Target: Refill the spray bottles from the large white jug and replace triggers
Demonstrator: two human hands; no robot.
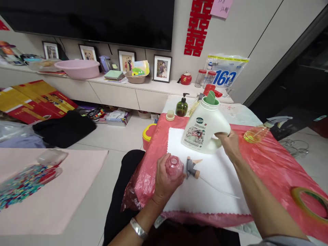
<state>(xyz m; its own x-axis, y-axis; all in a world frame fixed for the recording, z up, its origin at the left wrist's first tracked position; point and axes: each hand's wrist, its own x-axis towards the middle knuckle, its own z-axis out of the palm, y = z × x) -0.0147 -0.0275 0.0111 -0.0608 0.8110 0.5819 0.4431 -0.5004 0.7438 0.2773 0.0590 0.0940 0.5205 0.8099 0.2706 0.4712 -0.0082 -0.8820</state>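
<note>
Left hand encircles pink bottle, right hand clasps white jug — left of and beyond the gray spray head, respectively.

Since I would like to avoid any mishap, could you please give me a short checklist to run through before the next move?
1. Pink bottle held: ok, in the left hand.
2. Bottle's mouth uncovered: ok.
3. White jug held by its handle: ok, in the right hand.
4. Jug's mouth uncapped: ok, with the green spout showing.
5. Space beside the bottle free: not ok, the spray head lies there on the white mat.
6. Jug's fill level: cannot tell.
</note>
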